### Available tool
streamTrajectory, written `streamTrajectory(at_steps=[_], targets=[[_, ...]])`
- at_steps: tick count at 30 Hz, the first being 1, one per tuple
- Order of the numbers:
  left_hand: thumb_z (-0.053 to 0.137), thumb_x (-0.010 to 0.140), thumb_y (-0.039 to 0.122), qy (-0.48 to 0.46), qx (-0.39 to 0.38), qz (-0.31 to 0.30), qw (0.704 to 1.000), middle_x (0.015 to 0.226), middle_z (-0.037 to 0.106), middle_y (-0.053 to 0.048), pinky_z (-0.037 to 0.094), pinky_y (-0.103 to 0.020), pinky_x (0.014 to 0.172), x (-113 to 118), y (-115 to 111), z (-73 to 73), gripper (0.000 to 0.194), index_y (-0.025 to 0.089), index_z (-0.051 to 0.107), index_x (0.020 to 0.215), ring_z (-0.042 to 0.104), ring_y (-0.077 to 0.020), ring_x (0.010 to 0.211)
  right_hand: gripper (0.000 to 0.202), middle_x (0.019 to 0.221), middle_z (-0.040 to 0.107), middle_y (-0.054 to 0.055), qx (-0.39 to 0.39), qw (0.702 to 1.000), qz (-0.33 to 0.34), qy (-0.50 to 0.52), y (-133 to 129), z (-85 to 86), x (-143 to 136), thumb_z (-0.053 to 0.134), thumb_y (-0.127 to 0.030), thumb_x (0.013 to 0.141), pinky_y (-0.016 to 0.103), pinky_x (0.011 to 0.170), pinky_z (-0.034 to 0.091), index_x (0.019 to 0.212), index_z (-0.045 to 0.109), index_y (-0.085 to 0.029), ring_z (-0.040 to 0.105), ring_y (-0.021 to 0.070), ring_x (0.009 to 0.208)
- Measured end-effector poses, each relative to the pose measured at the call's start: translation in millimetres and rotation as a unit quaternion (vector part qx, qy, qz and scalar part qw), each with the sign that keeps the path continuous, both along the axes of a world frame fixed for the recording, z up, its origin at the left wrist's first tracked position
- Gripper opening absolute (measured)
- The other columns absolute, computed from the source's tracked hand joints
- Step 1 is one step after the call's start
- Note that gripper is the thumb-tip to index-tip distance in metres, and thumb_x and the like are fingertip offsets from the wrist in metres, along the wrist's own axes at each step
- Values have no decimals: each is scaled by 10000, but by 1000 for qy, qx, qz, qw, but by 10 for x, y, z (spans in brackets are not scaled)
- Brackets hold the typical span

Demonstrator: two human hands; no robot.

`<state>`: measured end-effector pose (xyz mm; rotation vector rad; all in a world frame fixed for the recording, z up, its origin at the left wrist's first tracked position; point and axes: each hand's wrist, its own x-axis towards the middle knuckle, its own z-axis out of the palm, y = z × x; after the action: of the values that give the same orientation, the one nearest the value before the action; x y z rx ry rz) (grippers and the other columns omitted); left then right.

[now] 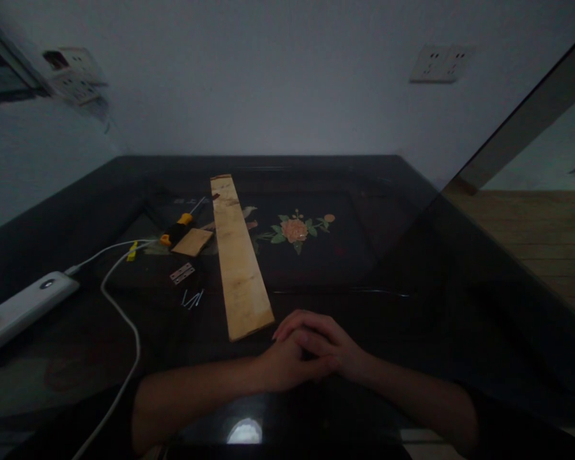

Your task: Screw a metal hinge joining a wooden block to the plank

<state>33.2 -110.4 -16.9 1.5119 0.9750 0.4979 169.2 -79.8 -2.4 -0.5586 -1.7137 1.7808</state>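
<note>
My left hand (285, 364) and my right hand (338, 348) are clasped together near the table's front edge, fingers folded over each other, with no object showing in them. Just beyond them a long, narrow wooden board (242, 268) lies flat, its near end close to my fingertips. To its left rests a small wooden piece (192, 242), beside a screwdriver (177, 230) with a yellow and black handle. A metal hinge (182, 273) lies nearer to me. Several thin metal screws or nails (192, 299) are scattered below it.
A long white device (26, 310) with a button sits at the left, and a white cable (133, 329) curves across the dark glossy table (354, 319). A small yellow item (132, 251) touches the cable. Walls with sockets (441, 64) stand behind.
</note>
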Motion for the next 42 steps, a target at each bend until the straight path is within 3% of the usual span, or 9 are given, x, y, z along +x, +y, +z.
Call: streamTrajectory(at_steps=[8,16,25,37,42], targets=[[587,812,476,7,-1,5,1000,936,684,-62,487,-270,756,4,-4,6,376,139,680,952,601,-197,936,372,954,649,62,3,1000,-4,-1,9,-12,-14,490,-487,876,332,855,435,955,673,-173,591,167,921],[599,798,498,-33,-16,7,999,925,688,-66,486,-255,719,9,-3,-6,421,129,677,984,611,-178,866,342,964,646,58,-1,1000,-1,-5,-1,12,-6,492,-460,881,335,865,433,963,670,-180,587,167,926],[588,781,545,-40,-26,10,999,770,655,-45,461,-248,662,9,-10,-28,438,121,677,846,599,-165,778,338,958,647,58,-6,1000,-3,-8,4,13,-7,498,-457,879,336,849,432,957,677,-181,591,166,920],[563,801,510,-28,-4,-6,1000,803,665,-47,477,-268,731,3,2,10,397,130,675,827,610,-188,860,322,942,646,53,-6,1000,-9,-15,-7,11,-16,498,-435,883,318,849,440,946,679,-176,596,162,923],[584,783,485,-6,-12,16,1000,771,652,-40,474,-255,665,6,0,25,376,129,662,874,607,-188,830,342,939,646,63,-7,1000,-9,-12,-2,6,-15,494,-445,883,322,849,439,948,677,-163,601,170,921]])
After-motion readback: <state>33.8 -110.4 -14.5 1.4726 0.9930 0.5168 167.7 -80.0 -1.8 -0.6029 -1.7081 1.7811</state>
